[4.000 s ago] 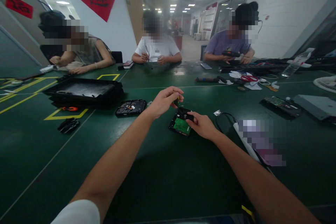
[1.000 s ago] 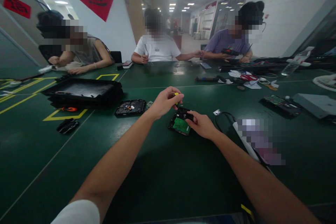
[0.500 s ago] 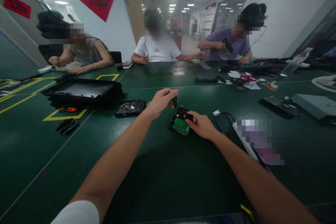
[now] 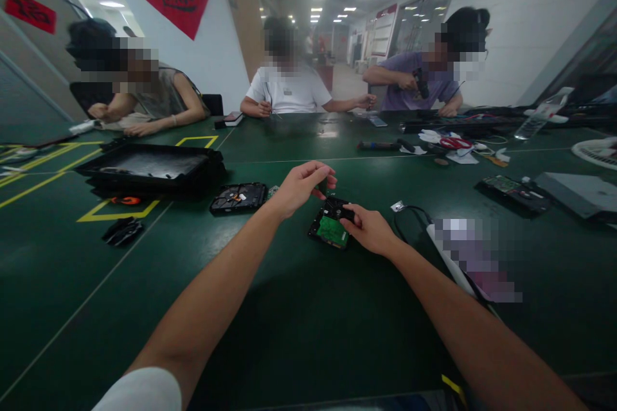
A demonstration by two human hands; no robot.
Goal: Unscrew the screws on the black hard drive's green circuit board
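Observation:
A hard drive point(image 4: 332, 230) with a green circuit board facing up lies on the table in front of me. My right hand point(image 4: 366, 226) is closed on its right edge, thumb on top. Just above the drive's far side, my left hand point(image 4: 304, 187) is closed around the handle of a small dark screwdriver point(image 4: 322, 186). Fingers cover most of the handle, and its tip is hard to make out. To the left of the left hand rests another hard drive point(image 4: 240, 198), dark side up.
A stack of black trays point(image 4: 149, 170) stands at left, near a crumpled black piece point(image 4: 122, 231). On the right are a white power strip point(image 4: 450, 260), another drive point(image 4: 511, 194), a grey metal box point(image 4: 581, 194) and a bottle point(image 4: 544, 114). Three people sit across the table.
The fingers of my left hand have shifted round the screwdriver's top, now hiding its yellow part. My right hand and the drive stay in place.

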